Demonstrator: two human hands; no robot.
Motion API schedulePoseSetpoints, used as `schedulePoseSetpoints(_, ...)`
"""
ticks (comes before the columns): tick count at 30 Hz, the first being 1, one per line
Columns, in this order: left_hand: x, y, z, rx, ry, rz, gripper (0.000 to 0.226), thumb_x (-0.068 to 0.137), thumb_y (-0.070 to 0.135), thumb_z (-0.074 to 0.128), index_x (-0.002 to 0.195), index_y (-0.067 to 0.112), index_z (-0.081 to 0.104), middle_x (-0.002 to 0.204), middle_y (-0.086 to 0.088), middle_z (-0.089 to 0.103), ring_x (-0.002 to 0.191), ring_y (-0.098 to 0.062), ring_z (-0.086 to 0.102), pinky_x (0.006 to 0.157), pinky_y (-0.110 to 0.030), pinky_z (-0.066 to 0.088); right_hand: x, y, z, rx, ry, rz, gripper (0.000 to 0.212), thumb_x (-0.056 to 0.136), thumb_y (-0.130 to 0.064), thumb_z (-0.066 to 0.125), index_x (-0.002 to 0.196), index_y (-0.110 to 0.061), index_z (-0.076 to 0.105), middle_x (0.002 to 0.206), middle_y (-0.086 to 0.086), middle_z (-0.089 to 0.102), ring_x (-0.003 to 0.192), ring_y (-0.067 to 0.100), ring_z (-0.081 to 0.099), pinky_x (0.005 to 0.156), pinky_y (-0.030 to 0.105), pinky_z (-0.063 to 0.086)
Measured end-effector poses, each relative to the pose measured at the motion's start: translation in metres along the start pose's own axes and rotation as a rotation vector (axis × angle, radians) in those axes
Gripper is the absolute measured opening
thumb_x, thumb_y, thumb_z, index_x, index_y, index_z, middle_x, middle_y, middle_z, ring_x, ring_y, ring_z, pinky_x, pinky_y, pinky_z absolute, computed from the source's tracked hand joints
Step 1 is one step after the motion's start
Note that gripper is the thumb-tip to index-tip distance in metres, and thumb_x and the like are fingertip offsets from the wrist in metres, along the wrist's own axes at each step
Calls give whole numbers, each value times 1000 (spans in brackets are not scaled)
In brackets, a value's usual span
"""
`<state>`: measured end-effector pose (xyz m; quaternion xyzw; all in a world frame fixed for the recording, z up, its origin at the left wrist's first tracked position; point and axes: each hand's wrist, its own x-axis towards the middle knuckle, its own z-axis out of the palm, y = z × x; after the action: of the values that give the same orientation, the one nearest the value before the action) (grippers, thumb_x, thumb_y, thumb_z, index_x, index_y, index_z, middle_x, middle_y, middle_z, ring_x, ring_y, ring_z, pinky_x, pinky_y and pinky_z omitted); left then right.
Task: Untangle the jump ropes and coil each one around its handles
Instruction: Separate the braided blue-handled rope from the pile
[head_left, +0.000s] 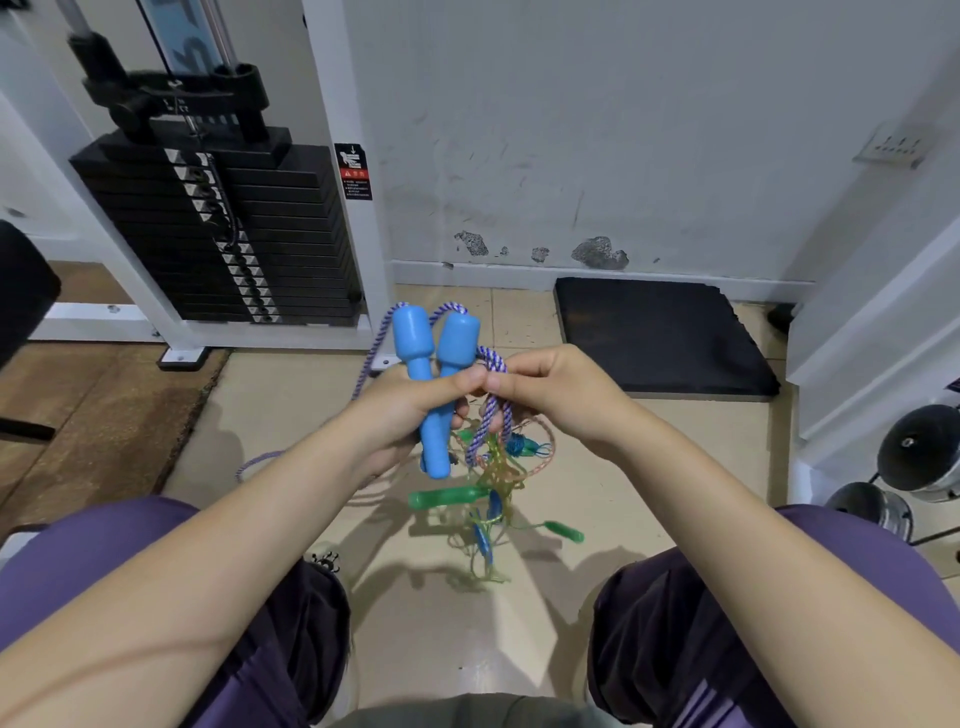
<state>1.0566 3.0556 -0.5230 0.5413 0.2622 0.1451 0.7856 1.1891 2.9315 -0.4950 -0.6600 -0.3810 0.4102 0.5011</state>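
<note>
Tile floor (291, 395) under tangled ropes (493, 483), weight stack (223, 228) behind; left hand (400, 410) gripping blue handles (436, 374), right hand (550, 395) pinching purple-white rope (491, 415).

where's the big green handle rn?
Head view, centre: green handle lies on the floor tile in the rope tangle, below the blue handles.

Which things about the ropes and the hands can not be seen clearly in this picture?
- Head view: the left hand covers the middle of the two blue handles.
- How many ropes are in the tangle on the floor: strands too thin, overlapping.
- Right hand fingertips hide how the purple-white rope loops.
</note>
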Motion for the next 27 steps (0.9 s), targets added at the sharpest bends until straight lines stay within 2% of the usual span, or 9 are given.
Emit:
schedulePoseSetpoints(3,-2,-3,2,12,-97,-38,60,68,17,86,116,-10,62,101,-19,66,93,-29,62,90,-40,53,-2,-1,-2,153,-13,42,24,97,-15,57,97,6,68,74,12,70,65,19,66,62,22,52)
schedulePoseSetpoints(4,-1,-3,1,15,-99,-45,61,68,15,84,119,-10,61,105,-20,67,97,-30,65,92,-39,54,-2,-2,-3,195,-5,52,22,97,-14,56,96,4,69,76,12,70,65,17,66,60,20,53)
schedulePoseSetpoints(7,0,-3,2,99,-98,-46,59,66,17,84,118,-4,64,105,-20,70,94,-26,66,85,-37,53,-2,-4,-2,287,31,75,20,94,-11,59,99,7,67,83,16,67,67,19,65,58,21,54)
schedulePoseSetpoints(11,-2,-5,9,133,-84,-77,37,67,20,82,98,7,68,72,2,64,61,-9,53,57,-22,41,-1,-6,0,341,78,97,12,93,-7,62,94,5,61,73,10,63,57,12,62,55,20,54)
schedulePoseSetpoints(14,-3,-5,11,135,-47,-57,47,65,18,88,106,5,69,80,-1,66,66,-10,57,60,-21,44,-1,-6,2,357,104,96,15,92,-4,62,80,-3,53,61,2,62,51,7,61,51,18,52)
schedulePoseSetpoints(19,-2,-7,12,48,-1,-27,40,74,11,79,112,2,70,106,-13,74,92,-20,70,78,-25,56,-1,-7,-1,407,-2,133,16,100,-11,49,99,-1,60,86,12,65,73,17,64,73,24,55)
schedulePoseSetpoints(21,-1,-6,10,53,10,-31,34,72,15,80,103,6,71,95,-10,72,86,-19,65,77,-27,54,-4,-7,-1,290,-26,110,19,100,-11,49,100,-3,66,92,10,67,80,16,64,79,23,53)
schedulePoseSetpoints(24,-1,-4,10,50,-34,-57,22,72,14,83,89,11,70,71,0,65,65,-12,57,63,-22,49,-8,-8,-2,93,19,47,15,97,-10,57,100,-4,70,87,1,69,71,-1,62,63,9,45)
schedulePoseSetpoints(27,-1,-4,7,4,-65,-68,13,77,15,79,84,13,68,66,0,58,59,-13,54,58,-22,42,-7,-10,-4,53,68,-9,9,94,-9,61,94,-5,69,75,0,65,63,2,57,57,10,41)
